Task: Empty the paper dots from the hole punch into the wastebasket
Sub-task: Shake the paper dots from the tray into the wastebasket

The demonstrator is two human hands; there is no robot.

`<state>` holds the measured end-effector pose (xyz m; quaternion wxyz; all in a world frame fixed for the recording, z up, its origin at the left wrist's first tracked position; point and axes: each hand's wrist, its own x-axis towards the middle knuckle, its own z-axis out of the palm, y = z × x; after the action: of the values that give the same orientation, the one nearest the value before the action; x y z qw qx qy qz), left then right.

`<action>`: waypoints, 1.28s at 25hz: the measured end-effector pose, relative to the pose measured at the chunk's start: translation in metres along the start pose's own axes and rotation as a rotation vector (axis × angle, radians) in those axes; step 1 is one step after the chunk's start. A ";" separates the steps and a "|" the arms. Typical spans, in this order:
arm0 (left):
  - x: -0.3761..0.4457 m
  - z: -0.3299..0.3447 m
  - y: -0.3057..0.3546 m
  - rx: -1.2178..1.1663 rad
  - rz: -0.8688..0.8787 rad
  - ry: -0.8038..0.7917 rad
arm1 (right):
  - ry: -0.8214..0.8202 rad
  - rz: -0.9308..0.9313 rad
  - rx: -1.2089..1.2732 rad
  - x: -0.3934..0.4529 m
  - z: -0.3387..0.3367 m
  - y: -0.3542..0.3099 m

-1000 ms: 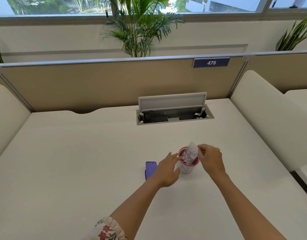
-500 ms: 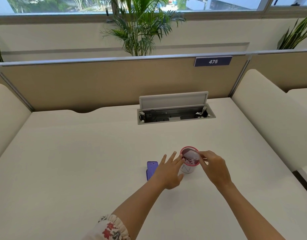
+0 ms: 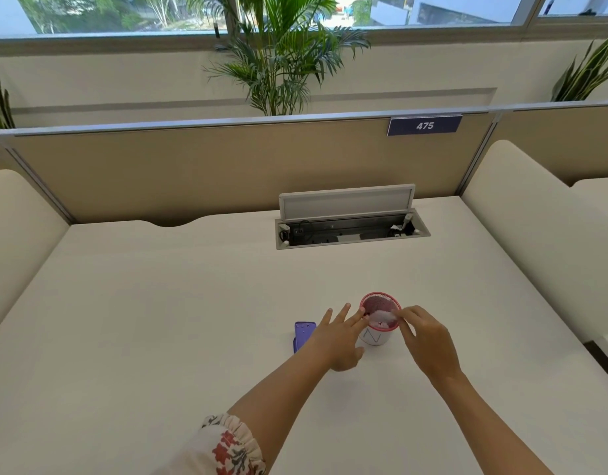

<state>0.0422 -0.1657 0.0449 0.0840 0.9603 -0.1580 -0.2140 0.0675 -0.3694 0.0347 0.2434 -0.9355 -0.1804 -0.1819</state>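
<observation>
A small pink mesh wastebasket (image 3: 378,338) with a white paper band stands on the white desk (image 3: 158,320). A purple hole punch (image 3: 304,334) lies just left of it, partly behind my left hand. My left hand (image 3: 340,341) is open with its fingers spread, and the fingertips touch the basket's left rim. My right hand (image 3: 427,337) pinches a clear, whitish dot tray (image 3: 381,317) that sits low inside the basket's mouth. Pink and white bits show under it.
An open cable box (image 3: 350,231) with a raised lid is sunk into the desk at the back. A tan divider panel (image 3: 192,173) closes the far edge. Cream padded side panels (image 3: 535,241) flank the desk on both sides.
My right hand has lowered the clear tray from tilted above the basket down into its mouth. My left hand's fingers have spread and stayed at the rim.
</observation>
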 end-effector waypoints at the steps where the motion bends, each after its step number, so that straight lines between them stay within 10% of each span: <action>1: 0.000 0.000 0.000 -0.002 0.000 -0.001 | 0.009 0.003 -0.004 0.000 0.000 0.001; 10: -0.003 -0.002 0.000 -0.016 0.004 -0.024 | 0.051 0.041 0.094 -0.004 0.000 0.004; 19: -0.005 -0.001 -0.001 -0.082 0.005 -0.022 | 0.074 0.970 0.831 0.000 0.007 0.014; 27: -0.005 -0.003 -0.002 -0.059 0.004 -0.039 | 0.289 0.375 0.474 -0.005 -0.005 -0.005; 32: -0.003 -0.003 -0.002 -0.057 0.006 -0.042 | 0.153 0.237 0.269 -0.020 0.003 -0.001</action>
<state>0.0410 -0.1623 0.0480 0.1087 0.9523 -0.1567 -0.2384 0.0503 -0.3726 0.0239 0.3991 -0.8926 -0.0727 -0.1967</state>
